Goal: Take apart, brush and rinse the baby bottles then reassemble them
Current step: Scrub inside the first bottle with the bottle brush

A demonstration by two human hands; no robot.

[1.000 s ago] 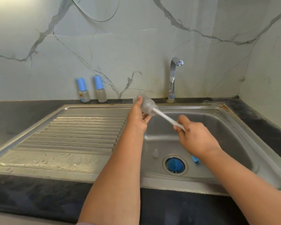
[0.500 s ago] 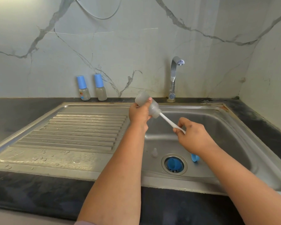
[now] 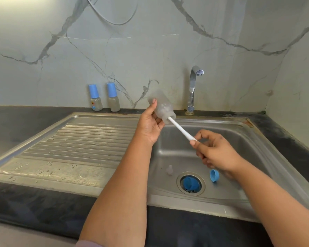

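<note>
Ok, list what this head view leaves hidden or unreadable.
- Brush head: inside the cloudy bottle held by the left hand; bristles indistinct.
- Handle end: buried in the right hand.
- Label on the left capped bottle: too small.
- Blue ring: partly behind the right wrist.
</note>
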